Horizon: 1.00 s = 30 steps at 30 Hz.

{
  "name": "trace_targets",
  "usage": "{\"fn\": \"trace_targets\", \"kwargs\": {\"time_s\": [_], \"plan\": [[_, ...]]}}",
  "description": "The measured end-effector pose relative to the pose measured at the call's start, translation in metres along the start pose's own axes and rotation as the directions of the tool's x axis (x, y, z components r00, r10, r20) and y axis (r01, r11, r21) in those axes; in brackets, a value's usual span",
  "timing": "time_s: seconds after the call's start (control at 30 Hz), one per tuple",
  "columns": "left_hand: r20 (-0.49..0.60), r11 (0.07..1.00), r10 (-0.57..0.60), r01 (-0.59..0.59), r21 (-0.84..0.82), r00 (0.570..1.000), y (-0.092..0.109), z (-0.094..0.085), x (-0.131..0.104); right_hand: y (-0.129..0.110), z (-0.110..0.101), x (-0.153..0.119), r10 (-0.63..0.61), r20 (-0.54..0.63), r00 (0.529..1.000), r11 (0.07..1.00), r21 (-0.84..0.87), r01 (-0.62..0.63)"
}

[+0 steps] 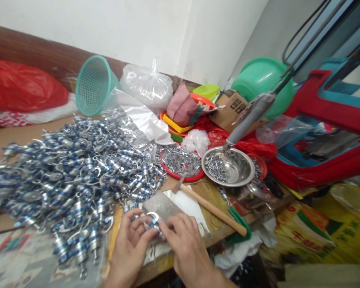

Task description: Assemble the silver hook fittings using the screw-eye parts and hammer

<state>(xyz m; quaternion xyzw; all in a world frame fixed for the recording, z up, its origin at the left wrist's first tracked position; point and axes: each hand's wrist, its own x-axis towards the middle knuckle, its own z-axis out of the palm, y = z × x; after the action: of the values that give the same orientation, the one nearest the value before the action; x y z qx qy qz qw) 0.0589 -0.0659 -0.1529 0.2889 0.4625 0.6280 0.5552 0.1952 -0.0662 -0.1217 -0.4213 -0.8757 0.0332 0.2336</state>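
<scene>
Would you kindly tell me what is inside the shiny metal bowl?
The metal bowl holds small, slender metal pieces heaped toward one side; whatever lies beneath the heap is covered.

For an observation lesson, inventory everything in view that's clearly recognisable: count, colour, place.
Metal pieces: many, silver and blue, heaped left
Plastic bags: several, red, white, clear, back and centre
Mesh basket: one, teal, behind metal pieces
Plastic dishes: several, mixed colours, centre back
Tray: one, red, centre, holding metal parts
Bowl: one, silver, right of tray
Tool: one, grey, above bowl
Basin: one, green, back right
Cardboard box: one, brown, before basin
Plastic stools: count unclear, red and blue, right
Sacks: count unclear, yellow, lower right
Hammer: one, tan handle, right of centre
Metal block: one, grey, lower centre
Left hand: one, lower centre, holding piece
Right hand: one, beside left hand
</scene>
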Motion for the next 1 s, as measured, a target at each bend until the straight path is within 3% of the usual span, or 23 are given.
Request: {"fn": "trace_targets", "kwargs": {"time_s": [0.1,0.3,0.57,0.63,0.73,0.83,0.9,1.0], "plan": [[0.009,1.0,0.0,0.0,-0.006,1.0,-0.002,-0.001,0.001,0.001,0.0,-0.001,0.042,0.048,0.998,0.998,0.044,-0.044],[-0.016,1.0,-0.003,0.003,-0.013,1.0,-0.001,0.0,0.0,0.004,-0.003,0.01,-0.022,0.019,1.0,0.999,0.025,0.022],[0.0,1.0,-0.015,0.015,0.007,1.0,-0.001,-0.003,0.002,0.017,-0.017,0.047,-0.078,0.286,0.955,0.996,0.069,0.061],[-0.007,1.0,-0.014,0.014,0.0,1.0,-0.001,-0.002,0.002,0.02,-0.018,0.051,-0.041,0.301,0.953,0.992,0.125,0.003],[-0.003,1.0,-0.021,0.021,-0.013,1.0,-0.001,-0.001,0.001,0.024,-0.018,0.052,0.107,0.282,0.954,0.942,0.277,-0.187],[0.018,1.0,-0.011,0.011,-0.016,1.0,-0.001,-0.001,0.001,0.027,-0.017,0.054,0.16,0.399,0.903,0.855,0.402,-0.329],[0.023,1.0,-0.004,0.005,-0.014,1.0,0.0,-0.001,0.001,0.028,-0.015,0.056,0.122,0.45,0.885,0.849,0.414,-0.328],[0.024,1.0,-0.014,0.014,-0.013,1.0,0.001,0.0,0.001,0.029,-0.011,0.058,0.064,0.415,0.907,0.88,0.406,-0.248]]}}
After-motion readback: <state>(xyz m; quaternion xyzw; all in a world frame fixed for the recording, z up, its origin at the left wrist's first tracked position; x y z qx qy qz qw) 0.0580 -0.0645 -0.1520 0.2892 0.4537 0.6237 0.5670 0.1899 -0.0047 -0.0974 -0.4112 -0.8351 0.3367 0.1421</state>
